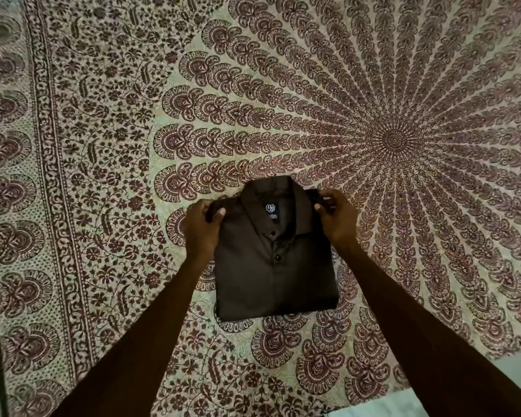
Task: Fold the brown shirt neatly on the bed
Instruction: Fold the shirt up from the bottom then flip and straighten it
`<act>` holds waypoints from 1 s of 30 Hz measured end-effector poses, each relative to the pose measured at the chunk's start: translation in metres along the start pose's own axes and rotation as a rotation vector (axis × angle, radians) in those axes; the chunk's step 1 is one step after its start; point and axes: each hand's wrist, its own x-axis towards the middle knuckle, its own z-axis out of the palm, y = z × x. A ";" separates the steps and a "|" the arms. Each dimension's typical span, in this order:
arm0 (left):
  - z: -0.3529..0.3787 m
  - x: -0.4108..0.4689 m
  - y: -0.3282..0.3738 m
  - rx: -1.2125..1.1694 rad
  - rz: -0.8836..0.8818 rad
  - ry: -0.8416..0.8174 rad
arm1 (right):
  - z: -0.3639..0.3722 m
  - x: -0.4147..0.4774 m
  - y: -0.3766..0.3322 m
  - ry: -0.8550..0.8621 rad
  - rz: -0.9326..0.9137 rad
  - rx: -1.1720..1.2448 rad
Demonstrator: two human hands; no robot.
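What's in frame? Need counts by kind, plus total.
brown shirt: 1
hand: 2, left hand and right hand, each pinching a shoulder of the shirt
patterned bedspread: 1
Total: 4

The brown shirt point(275, 266) shows only its collar and buttoned front; its sleeves and lower part are tucked out of sight beneath. The white lettering on the collar label point(272, 212) is too small and partly covered to read. The left hand point(200, 227) and right hand point(337, 218) each pinch a shoulder corner, and the cloth hides how far their fingers curl beneath it. Both forearms run off the bottom edge. The patterned bedsheet point(103, 145) is cut off at the top, right and bottom edges, and the pale surface point(509, 374) at the lower right is too blurred to identify.
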 end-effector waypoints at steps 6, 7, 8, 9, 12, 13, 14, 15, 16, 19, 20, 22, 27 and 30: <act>0.003 -0.026 -0.007 0.039 0.048 0.191 | 0.000 -0.033 0.004 0.089 0.067 -0.157; 0.006 -0.037 -0.007 0.015 0.019 0.208 | 0.000 -0.044 0.004 0.094 0.072 -0.184; 0.010 -0.049 -0.008 -0.001 -0.021 0.205 | 0.000 -0.055 0.005 0.082 0.079 -0.218; 0.015 -0.059 -0.010 0.004 -0.062 0.190 | 0.000 -0.065 0.005 0.066 0.088 -0.253; 0.023 -0.073 -0.016 0.112 -0.101 0.185 | 0.004 -0.077 0.008 0.059 0.091 -0.335; 0.023 -0.071 -0.017 0.123 -0.107 0.204 | 0.007 -0.076 0.009 0.067 0.090 -0.341; 0.023 -0.067 -0.016 0.119 -0.118 0.223 | 0.009 -0.074 0.011 0.073 0.091 -0.344; 0.023 -0.064 -0.015 0.112 -0.124 0.239 | 0.011 -0.073 0.013 0.079 0.089 -0.350; 0.023 -0.063 -0.014 0.105 -0.130 0.246 | 0.013 -0.073 0.015 0.090 0.078 -0.358; 0.022 -0.075 -0.013 0.187 -0.057 0.268 | 0.014 -0.080 0.023 0.149 0.056 -0.314; 0.021 -0.083 -0.013 0.251 0.005 0.275 | 0.014 -0.084 0.026 0.174 0.060 -0.269; 0.022 -0.100 -0.013 0.367 0.163 0.206 | 0.013 -0.091 0.030 0.216 0.070 -0.192; 0.031 -0.118 -0.042 0.668 0.302 -0.056 | 0.015 -0.087 0.029 0.270 0.169 -0.134; 0.030 -0.116 -0.053 0.740 0.265 -0.084 | 0.015 -0.084 0.024 0.274 0.173 -0.151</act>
